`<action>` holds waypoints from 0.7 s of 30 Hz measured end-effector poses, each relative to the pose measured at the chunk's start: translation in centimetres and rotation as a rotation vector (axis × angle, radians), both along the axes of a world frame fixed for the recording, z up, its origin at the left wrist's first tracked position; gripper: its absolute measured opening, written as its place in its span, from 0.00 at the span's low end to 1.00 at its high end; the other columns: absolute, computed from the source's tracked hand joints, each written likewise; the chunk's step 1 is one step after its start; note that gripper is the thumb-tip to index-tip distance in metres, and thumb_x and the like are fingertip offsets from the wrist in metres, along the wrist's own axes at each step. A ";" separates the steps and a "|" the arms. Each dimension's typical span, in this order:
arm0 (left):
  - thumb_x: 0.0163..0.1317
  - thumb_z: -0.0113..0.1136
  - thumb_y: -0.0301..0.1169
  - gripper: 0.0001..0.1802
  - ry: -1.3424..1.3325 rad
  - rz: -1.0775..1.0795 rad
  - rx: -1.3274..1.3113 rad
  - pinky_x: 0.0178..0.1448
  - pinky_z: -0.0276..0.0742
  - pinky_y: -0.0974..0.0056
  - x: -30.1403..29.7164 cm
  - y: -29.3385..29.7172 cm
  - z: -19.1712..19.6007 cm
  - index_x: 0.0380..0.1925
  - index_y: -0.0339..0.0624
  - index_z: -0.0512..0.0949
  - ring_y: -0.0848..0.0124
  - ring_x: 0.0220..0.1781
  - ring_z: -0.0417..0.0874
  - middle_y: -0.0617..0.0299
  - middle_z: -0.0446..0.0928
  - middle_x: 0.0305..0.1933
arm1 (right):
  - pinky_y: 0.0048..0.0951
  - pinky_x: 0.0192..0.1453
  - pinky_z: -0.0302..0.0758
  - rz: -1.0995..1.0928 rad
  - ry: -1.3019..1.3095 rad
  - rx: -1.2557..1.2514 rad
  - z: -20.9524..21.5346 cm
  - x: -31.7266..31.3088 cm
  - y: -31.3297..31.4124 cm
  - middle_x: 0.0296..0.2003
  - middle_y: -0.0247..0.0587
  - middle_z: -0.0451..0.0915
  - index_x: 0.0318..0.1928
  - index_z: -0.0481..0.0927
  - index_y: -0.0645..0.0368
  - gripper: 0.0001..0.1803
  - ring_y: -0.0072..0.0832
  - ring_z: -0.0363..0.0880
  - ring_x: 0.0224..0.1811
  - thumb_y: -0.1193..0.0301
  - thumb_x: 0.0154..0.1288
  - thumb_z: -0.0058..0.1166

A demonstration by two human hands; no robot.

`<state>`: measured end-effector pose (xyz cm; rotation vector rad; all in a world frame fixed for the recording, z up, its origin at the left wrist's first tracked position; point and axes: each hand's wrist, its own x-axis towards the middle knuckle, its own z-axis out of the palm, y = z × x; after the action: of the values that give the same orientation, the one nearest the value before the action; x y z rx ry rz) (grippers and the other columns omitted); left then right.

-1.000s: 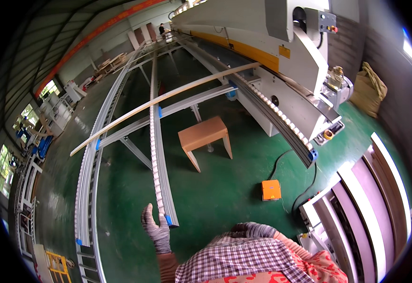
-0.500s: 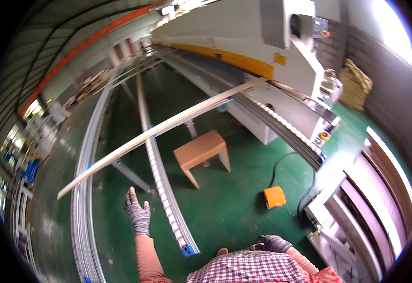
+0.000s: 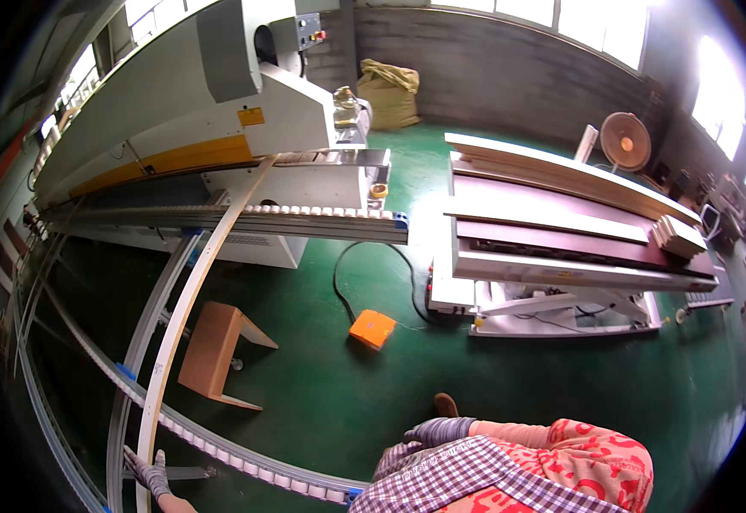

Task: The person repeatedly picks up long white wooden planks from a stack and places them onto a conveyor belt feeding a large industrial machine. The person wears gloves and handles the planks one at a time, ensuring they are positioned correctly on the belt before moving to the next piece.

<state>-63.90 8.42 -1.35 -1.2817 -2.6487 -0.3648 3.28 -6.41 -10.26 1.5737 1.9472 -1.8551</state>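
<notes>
A long pale wooden strip (image 3: 186,303) lies across the roller rails, from the big machine down toward my left side. My left hand (image 3: 150,474), in a grey striped glove, is at the strip's near part with fingers stretched apart; it overlaps the strip, but whether it touches is unclear. My right hand (image 3: 439,431), gloved alike, rests bent against the checkered apron (image 3: 484,470) at my waist. Its fingertips are mostly hidden, and nothing shows in it. Under the strip, a brown stool-like board piece (image 3: 210,350) stands on the green floor.
The white and yellow machine (image 3: 159,103) fills the far left, with a roller rail (image 3: 330,224) along its front. An orange foot pedal (image 3: 373,329) with a black cable lies on the floor. To the right, a scissor-lift table (image 3: 561,323) bears stacked boards (image 3: 561,222). A fan (image 3: 625,141) stands behind.
My view has swung right, bringing the lift table and boards fully into sight. The left hand, earlier apart from the strip, now overlaps it. My right hand stays at my waist.
</notes>
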 end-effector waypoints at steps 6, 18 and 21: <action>0.45 0.70 0.62 0.59 -0.124 0.072 -0.330 0.79 0.47 0.47 -4.0 -0.1 -5.0 0.74 0.60 0.50 0.52 0.77 0.53 0.54 0.53 0.77 | 0.35 0.66 0.66 -0.225 0.104 -0.164 -0.3 1.4 -2.8 0.58 0.51 0.76 0.60 0.74 0.63 0.24 0.42 0.73 0.63 0.59 0.73 0.47; 0.41 0.76 0.46 0.52 0.095 -0.135 -0.364 0.72 0.61 0.47 9.6 -18.1 -2.2 0.68 0.49 0.61 0.53 0.66 0.69 0.53 0.68 0.65 | 0.37 0.67 0.66 -0.389 0.339 0.048 2.8 -4.0 6.5 0.59 0.50 0.75 0.63 0.70 0.62 0.35 0.38 0.72 0.62 0.46 0.68 0.51; 0.42 0.73 0.55 0.55 0.148 -0.022 -0.414 0.72 0.57 0.42 11.3 -27.4 -1.1 0.71 0.60 0.58 0.53 0.67 0.67 0.58 0.69 0.63 | 0.40 0.70 0.64 -0.553 0.568 -0.249 3.1 -8.3 10.1 0.65 0.50 0.67 0.68 0.64 0.58 0.40 0.39 0.67 0.67 0.43 0.68 0.50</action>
<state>-52.57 -19.02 -2.41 -1.3824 -2.6686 0.2829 -4.99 3.71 -7.15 1.7617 1.3959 -2.8966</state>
